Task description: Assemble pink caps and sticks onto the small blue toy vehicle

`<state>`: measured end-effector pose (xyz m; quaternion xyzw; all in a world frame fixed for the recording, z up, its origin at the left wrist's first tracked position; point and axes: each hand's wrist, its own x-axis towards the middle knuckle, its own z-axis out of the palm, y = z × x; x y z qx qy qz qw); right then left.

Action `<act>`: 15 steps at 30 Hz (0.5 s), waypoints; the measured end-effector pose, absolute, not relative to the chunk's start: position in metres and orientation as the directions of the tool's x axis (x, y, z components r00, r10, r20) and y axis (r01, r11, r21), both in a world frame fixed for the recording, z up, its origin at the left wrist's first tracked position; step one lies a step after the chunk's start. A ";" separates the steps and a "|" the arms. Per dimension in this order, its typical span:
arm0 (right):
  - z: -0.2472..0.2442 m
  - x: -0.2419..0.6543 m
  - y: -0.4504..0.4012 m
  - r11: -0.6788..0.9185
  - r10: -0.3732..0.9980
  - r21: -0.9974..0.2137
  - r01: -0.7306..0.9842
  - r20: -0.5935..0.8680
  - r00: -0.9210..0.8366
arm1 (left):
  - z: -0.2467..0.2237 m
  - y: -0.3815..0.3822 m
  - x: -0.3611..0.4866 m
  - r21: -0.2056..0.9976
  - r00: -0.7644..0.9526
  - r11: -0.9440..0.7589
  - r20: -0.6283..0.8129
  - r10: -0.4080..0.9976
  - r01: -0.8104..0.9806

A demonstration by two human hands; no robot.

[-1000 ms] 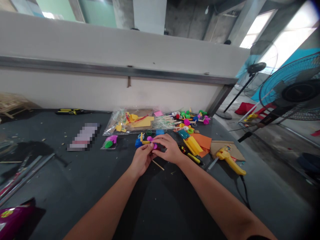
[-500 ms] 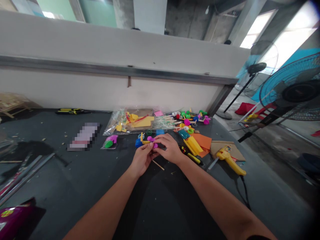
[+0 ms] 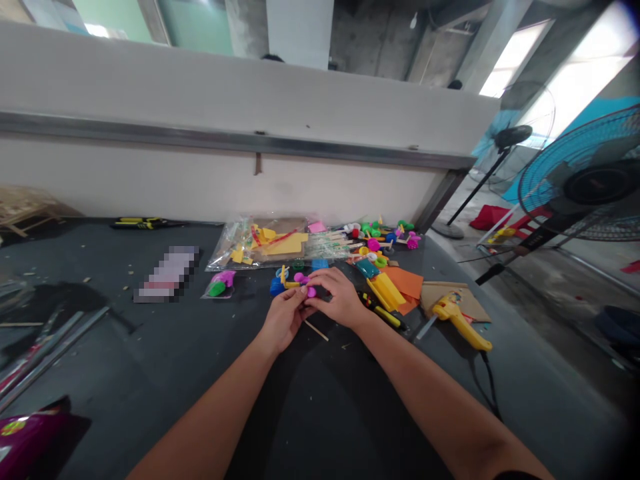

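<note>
Near the middle of the dark table, my left hand point(image 3: 283, 321) and my right hand point(image 3: 340, 298) meet around a small purple piece point(image 3: 311, 292). The fingers of both hands are pinched on it and hide part of its shape. Just beyond my left fingertips are a yellow piece point(image 3: 284, 275) and a blue piece point(image 3: 277, 287); whether they touch the purple one I cannot tell. A thin wooden stick point(image 3: 317, 330) lies below my hands.
Behind my hands lies a clear bag point(image 3: 280, 247) with yellow pieces. Colourful small parts point(image 3: 373, 245) are heaped back right. Right of my right hand are orange sheets point(image 3: 407, 283) and a yellow glue gun point(image 3: 463, 323). A purple-green packet point(image 3: 220, 285) lies left.
My fingers have shifted very slightly, and a little more of the purple piece shows between them. Nothing else on the table has visibly moved.
</note>
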<state>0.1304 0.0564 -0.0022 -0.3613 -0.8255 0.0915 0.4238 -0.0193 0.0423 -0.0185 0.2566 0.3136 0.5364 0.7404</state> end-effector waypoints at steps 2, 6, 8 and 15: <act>-0.001 0.130 0.056 0.726 0.672 -0.454 0.516 0.630 -0.390 | -0.019 0.043 -0.019 0.715 0.223 0.287 -0.186 0.957 -0.638; -0.002 0.130 0.056 0.719 0.676 -0.459 0.522 0.637 -0.371 | -0.020 0.043 -0.020 0.708 0.227 0.294 -0.191 0.955 -0.642; -0.003 0.130 0.057 0.711 0.683 -0.469 0.524 0.639 -0.355 | -0.019 0.043 -0.020 0.713 0.230 0.301 -0.197 0.953 -0.633; -0.001 0.130 0.055 0.714 0.684 -0.465 0.523 0.623 -0.379 | -0.019 0.043 -0.019 0.710 0.220 0.294 -0.197 0.955 -0.640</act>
